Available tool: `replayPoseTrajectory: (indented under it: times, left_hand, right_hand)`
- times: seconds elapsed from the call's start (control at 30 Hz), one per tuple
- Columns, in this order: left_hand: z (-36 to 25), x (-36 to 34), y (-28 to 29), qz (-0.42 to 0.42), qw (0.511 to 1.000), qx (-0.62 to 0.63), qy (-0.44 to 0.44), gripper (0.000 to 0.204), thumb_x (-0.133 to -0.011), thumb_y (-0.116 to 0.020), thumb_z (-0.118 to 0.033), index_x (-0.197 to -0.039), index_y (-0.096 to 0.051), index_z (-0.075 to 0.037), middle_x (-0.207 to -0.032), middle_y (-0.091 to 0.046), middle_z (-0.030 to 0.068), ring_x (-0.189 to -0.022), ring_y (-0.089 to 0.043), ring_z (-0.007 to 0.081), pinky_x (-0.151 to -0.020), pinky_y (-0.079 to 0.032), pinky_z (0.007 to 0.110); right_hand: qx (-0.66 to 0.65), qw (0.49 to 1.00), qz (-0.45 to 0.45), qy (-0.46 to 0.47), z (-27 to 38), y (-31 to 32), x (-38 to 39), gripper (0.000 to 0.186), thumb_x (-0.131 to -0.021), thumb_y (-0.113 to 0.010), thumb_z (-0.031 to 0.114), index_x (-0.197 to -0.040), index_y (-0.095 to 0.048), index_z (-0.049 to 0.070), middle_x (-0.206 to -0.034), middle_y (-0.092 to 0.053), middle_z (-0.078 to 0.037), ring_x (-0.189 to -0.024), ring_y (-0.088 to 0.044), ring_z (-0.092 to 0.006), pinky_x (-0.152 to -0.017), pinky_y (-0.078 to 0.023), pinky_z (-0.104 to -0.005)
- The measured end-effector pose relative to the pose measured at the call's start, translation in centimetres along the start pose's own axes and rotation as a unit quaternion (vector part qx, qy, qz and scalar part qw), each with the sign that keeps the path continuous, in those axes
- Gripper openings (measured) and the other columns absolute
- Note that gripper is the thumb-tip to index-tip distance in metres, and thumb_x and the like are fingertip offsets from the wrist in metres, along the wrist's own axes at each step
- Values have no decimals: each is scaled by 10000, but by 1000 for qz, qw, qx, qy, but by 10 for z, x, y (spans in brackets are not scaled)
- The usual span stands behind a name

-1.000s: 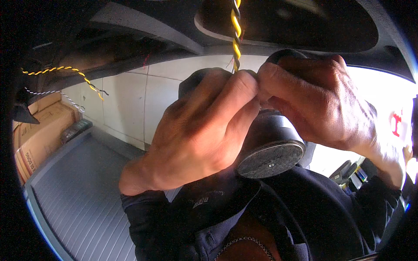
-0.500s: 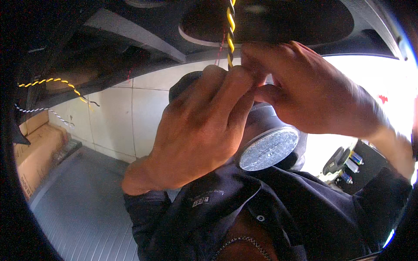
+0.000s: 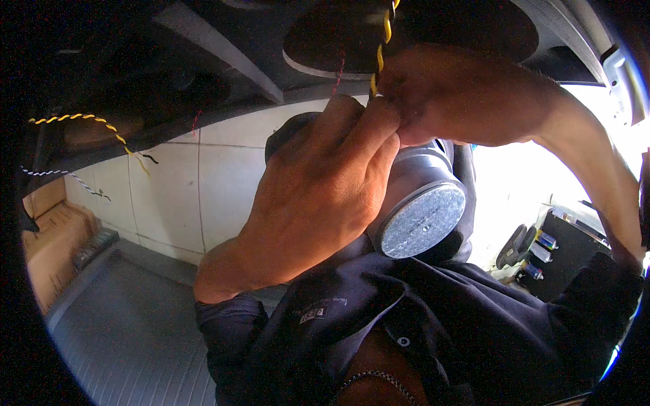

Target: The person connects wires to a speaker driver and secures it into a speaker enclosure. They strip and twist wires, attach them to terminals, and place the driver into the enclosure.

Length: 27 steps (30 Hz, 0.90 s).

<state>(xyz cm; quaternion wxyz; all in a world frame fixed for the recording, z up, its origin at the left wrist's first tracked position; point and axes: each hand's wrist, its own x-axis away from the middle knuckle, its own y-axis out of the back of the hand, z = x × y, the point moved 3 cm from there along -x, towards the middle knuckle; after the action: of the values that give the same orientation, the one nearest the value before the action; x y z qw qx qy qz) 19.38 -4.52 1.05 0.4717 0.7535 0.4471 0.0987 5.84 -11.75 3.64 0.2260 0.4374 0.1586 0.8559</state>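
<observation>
A twisted yellow-and-black wire [image 3: 386, 30] hangs from the top of the view down to my fingers. My left hand [image 3: 321, 193] is closed, its thumb and fingers pinching the wire's lower end. Against those fingertips my right hand [image 3: 460, 95] is curled shut; whatever its fingers grip is hidden behind the hand. Just below both hands is a dark round speaker [image 3: 414, 177] with a grey metal disc [image 3: 424, 220] on its back. My left hand covers part of it, so I cannot tell what supports it.
Overhead is a dark panel with a large round opening [image 3: 420, 37]. Another yellow-and-black wire [image 3: 101, 124] and a white-and-black wire [image 3: 61, 172] dangle at left. Cardboard boxes [image 3: 57, 254] stand beside a grey ribbed mat [image 3: 135, 325]. Spray cans [image 3: 540, 253] lie at right.
My right hand has moved upward and turned, its forearm now arching higher. The wire leans more to the right at its top. My left hand keeps its pinch almost in place.
</observation>
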Motion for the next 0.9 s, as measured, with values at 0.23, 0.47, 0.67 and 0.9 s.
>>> replayPoseTrajectory:
  times: [0.23,0.47,0.67,0.9]
  left_hand:
    - [6,4,0,-2,998,37,40,240,-718,-651,12,-953,-601,6,-1004,-549,105,-876,-576,285,-747,-508,375]
    - [0,-3,1,4,997,41,62,233,-708,-671,17,-933,-613,26,-958,-540,106,-828,-569,283,-702,-502,379]
    - [-5,-7,-1,-10,997,25,76,226,-698,-673,27,-917,-614,30,-938,-547,116,-821,-568,301,-687,-501,383]
    - [-12,-14,-4,-12,997,6,72,226,-696,-656,33,-920,-622,31,-964,-573,126,-828,-572,310,-683,-511,386]
  right_hand:
    - [78,971,-127,186,-19,-6,5,425,-760,-777,156,-1103,-567,20,-865,-652,-124,-757,-645,-210,-632,-517,-325]
    - [49,928,-130,347,-34,-1,4,284,-768,-763,95,-976,-581,27,-767,-644,-88,-705,-682,-197,-556,-525,-334]
    - [135,805,-176,550,-42,2,1,176,-792,-713,47,-925,-598,47,-701,-649,-71,-597,-668,-197,-475,-498,-294]
    - [200,724,-206,628,-53,3,8,68,-899,-579,132,-871,-545,80,-714,-669,-110,-533,-633,-200,-434,-474,-267]
